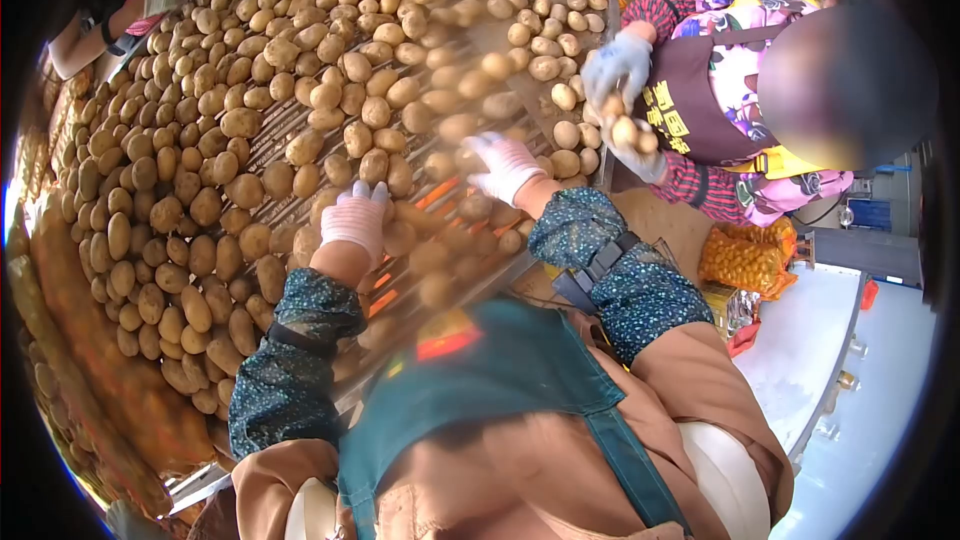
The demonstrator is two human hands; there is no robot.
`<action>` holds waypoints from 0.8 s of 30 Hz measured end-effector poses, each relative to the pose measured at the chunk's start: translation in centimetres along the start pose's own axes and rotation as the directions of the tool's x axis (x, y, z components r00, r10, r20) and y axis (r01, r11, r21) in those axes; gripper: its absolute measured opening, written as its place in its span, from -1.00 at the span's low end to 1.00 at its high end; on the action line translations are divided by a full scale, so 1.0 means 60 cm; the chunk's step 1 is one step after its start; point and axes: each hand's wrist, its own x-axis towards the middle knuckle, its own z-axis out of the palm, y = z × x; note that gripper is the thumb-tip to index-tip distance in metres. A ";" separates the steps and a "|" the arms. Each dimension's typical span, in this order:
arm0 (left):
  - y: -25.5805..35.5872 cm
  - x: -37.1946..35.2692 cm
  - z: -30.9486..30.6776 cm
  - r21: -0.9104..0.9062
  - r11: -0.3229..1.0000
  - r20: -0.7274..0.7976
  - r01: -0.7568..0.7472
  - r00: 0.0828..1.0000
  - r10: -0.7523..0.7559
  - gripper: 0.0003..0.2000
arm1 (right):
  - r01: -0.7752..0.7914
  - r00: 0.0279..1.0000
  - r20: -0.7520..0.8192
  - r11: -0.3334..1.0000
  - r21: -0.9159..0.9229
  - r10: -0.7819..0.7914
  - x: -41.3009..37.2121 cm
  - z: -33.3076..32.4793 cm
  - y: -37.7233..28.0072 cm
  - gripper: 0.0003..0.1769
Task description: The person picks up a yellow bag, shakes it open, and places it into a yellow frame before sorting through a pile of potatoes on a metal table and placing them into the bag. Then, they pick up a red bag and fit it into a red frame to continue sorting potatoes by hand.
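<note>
Potatoes cover a slatted sorting table in front of me. My left hand, in a pale glove, reaches onto the slats with its fingers stretched out against several potatoes. My right hand, gloved the same way, is held over the right side of the slats. Its fingers are extended and apart, with nothing seen in them. Between and beyond my hands, some potatoes are smeared by motion. Orange strips show through the gaps between the slats.
At the right, a co-worker's gloved hands hold several potatoes. Another person's arm is at the upper left. Filled orange net bags stand at the right. Large net sacks line the left side.
</note>
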 end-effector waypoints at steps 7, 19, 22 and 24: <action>-0.076 0.010 0.024 -0.945 0.314 -0.126 -0.094 0.988 -0.085 -0.41 | -0.220 0.975 0.215 -0.125 0.968 -0.051 -0.039 -0.037 -0.001 -0.35; 0.050 -0.031 -0.015 -0.559 -0.825 -0.009 0.080 0.995 0.102 -0.38 | -0.305 0.951 0.292 -0.433 0.849 -0.097 -0.084 -0.096 -0.055 -0.62; 0.074 -0.025 -0.010 -0.572 -0.811 0.025 0.122 0.991 0.132 -0.36 | -0.280 0.954 0.300 -0.343 0.897 0.007 -0.097 -0.099 -0.061 -0.67; 0.088 -0.026 -0.009 -0.558 -0.820 0.014 0.126 0.990 0.143 -0.41 | -0.300 0.942 0.332 -0.313 0.901 0.051 -0.105 -0.103 -0.055 -0.71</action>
